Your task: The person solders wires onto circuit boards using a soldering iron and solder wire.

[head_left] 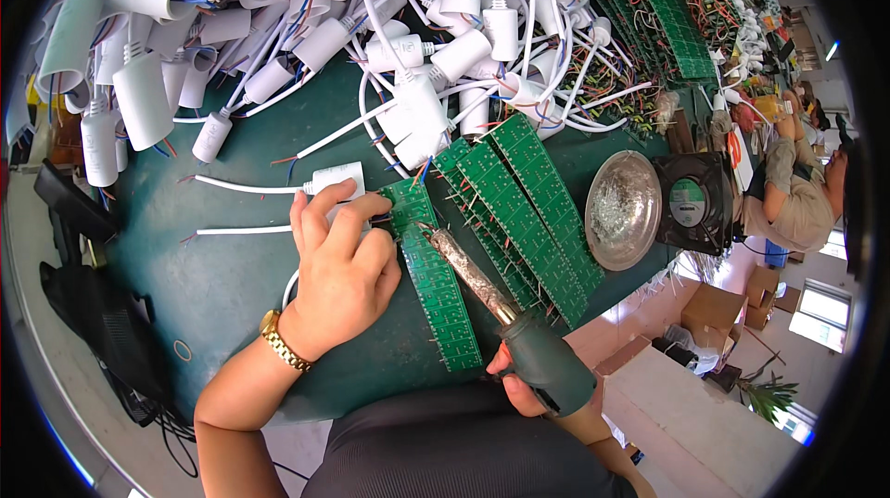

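My left hand (343, 261), with a gold watch (278, 340) on its wrist, has its fingers bent and closed at the upper end of a long green circuit board strip (440, 299). A thin wire (379, 217) runs from these fingertips to the board. In my right hand (519, 391), mostly hidden behind the handle, is a soldering iron (477, 280) with a dark green grip. Its tip points at the board's upper part; whether it touches cannot be told. Blue and orange leads of a white lamp socket (417, 118) reach the board's top end.
Stacked circuit boards (533, 210) lie to the right, beside a round metal dish (623, 210) and a black fan (693, 203). A large heap of white lamp sockets (324, 42) covers the far side of the green table (232, 285). Another person (797, 192) sits at far right.
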A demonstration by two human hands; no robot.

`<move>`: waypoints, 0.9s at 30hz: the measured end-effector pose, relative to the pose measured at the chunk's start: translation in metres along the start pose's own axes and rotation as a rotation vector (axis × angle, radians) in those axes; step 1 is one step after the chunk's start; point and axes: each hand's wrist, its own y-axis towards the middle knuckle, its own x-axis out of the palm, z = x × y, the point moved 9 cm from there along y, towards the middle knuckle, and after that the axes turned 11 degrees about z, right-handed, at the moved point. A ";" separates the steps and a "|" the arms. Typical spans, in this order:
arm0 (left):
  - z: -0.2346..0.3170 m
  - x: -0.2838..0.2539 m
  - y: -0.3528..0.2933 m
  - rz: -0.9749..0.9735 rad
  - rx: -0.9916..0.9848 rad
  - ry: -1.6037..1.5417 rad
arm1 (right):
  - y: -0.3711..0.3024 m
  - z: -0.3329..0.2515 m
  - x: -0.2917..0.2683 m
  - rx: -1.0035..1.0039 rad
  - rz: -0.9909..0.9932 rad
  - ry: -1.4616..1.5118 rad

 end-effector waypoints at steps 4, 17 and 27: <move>0.000 -0.002 0.000 0.012 0.017 -0.027 | -0.005 0.013 0.006 0.022 0.004 0.050; -0.004 -0.001 0.006 0.044 -0.061 0.019 | -0.024 0.066 0.022 0.570 -0.155 0.009; -0.002 0.001 0.005 0.021 -0.043 0.074 | -0.014 0.036 0.015 0.030 0.045 -0.051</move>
